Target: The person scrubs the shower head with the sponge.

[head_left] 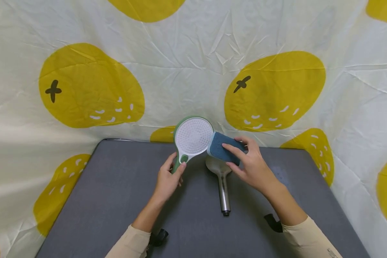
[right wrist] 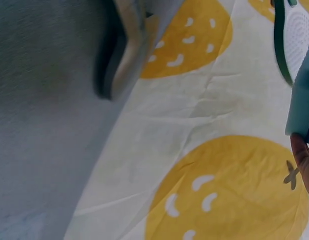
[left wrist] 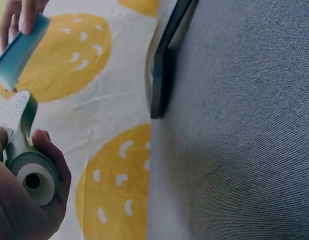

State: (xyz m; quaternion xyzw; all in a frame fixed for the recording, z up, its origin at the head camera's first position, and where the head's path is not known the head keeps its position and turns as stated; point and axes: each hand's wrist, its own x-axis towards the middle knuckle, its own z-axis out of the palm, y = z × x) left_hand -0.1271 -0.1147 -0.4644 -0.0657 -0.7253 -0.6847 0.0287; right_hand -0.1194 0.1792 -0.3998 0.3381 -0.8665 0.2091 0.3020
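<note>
My left hand point(head_left: 168, 179) grips the handle of a green and white shower head point(head_left: 194, 136), its round nozzle face turned up toward the head camera. In the left wrist view the open end of the handle point(left wrist: 33, 181) shows between the fingers. A blue sponge point(head_left: 225, 147) with a lighter blue layer is pinched in my right hand point(head_left: 254, 165). The sponge's left end is at the right rim of the nozzle face; whether they touch I cannot tell. Below the sponge a metallic shower head point(head_left: 224, 190) lies on the table, its head partly hidden by the sponge.
The grey table point(head_left: 122, 204) has raised-looking edges against a white cloth point(head_left: 187, 82) printed with yellow fruit, which hangs behind and at both sides. Black straps point(head_left: 273, 223) show by the wrists. A faint damp-looking patch point(head_left: 280, 175) marks the table at right.
</note>
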